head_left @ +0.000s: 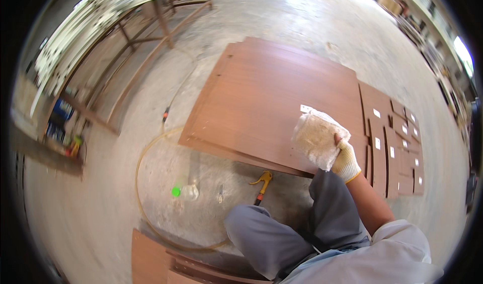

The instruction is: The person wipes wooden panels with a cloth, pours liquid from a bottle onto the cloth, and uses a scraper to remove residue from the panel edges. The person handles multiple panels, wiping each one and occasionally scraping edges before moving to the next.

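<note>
My right hand point(346, 161), in a white knitted glove with a yellow cuff, grips a folded whitish rag point(320, 137) stained brown. The thumb presses on the rag's right side, and the other fingers are hidden behind it. Rag and hand are over the near right part of a large brown wood-grain panel point(271, 92); whether the rag touches the panel I cannot tell. A small white label point(305, 109) shows just beyond the rag. My left hand is out of sight.
A yellow air blow gun point(263, 180) lies by my knee, near a yellowish hose point(137, 183) and a clear bottle with a green cap point(175, 191). Smaller labelled brown boards point(390, 148) lie at right. More boards point(148, 259) are at lower left. White strips point(75, 45) rest on a rack.
</note>
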A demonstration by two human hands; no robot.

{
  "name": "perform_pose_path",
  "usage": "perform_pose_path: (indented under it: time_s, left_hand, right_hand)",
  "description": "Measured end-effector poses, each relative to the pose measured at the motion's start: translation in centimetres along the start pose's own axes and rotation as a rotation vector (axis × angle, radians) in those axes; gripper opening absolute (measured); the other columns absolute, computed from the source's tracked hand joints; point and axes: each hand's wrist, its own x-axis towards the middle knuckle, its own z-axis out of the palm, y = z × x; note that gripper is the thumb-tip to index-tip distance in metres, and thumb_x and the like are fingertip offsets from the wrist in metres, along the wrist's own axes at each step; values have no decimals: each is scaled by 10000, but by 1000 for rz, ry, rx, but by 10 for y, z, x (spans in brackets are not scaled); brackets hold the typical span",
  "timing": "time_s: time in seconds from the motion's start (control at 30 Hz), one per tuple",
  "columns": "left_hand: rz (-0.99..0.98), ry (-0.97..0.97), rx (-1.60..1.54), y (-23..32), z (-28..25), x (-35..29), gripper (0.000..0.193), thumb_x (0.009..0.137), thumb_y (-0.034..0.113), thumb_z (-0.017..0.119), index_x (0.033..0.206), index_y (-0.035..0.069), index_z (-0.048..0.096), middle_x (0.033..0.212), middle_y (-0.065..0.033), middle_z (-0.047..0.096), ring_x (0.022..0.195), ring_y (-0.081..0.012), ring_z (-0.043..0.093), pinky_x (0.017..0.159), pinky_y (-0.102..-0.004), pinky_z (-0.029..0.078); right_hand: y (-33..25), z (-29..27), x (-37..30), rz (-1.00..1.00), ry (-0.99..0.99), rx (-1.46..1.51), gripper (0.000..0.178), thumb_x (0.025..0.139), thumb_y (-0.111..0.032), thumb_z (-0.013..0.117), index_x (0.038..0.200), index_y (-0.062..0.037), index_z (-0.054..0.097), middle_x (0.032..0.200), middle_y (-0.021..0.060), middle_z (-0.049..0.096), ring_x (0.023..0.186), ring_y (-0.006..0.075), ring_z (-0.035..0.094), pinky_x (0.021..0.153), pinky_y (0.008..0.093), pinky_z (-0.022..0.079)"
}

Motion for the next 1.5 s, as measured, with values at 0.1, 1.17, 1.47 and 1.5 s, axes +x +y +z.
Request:
perform_pose_path:
  time_s: [0.1,1.17,1.47,1.5]
  left_hand:
    - [-5,-145,604,-16,-11,-13,733,1049,644,299,1652,227,267,1717,-99,235,1557,-379,225,1176,-663,251]
    - [1857,-867,-82,719,225,-403,624,914,144,625,1508,28,475,1651,-221,325,1530,-419,280,1252,-533,225]
    - [2072,-664,78,708,232,-384,639,974,255,546,1566,67,393,1691,-197,232,1563,-411,182,1265,-585,125]
    - [2085,-645,123,714,231,-383,644,977,265,550,1569,71,386,1689,-198,231,1559,-418,185,1263,-593,125]
  right_hand:
    - [7,-14,-11,42,50,135,739,984,-414,668,1563,-65,368,1542,183,473,1395,416,476,1133,616,426]
    - [-73,-258,-107,-31,623,572,504,1028,-231,557,1500,-76,469,1492,202,538,1362,431,520,1149,638,399]
    - [-53,-223,-177,-321,670,563,448,1015,-198,577,1444,-79,525,1427,177,594,1305,412,571,1113,607,450]
    - [-52,-216,-187,-333,671,593,448,1013,-198,577,1441,-76,524,1425,181,594,1305,413,571,1116,600,450]
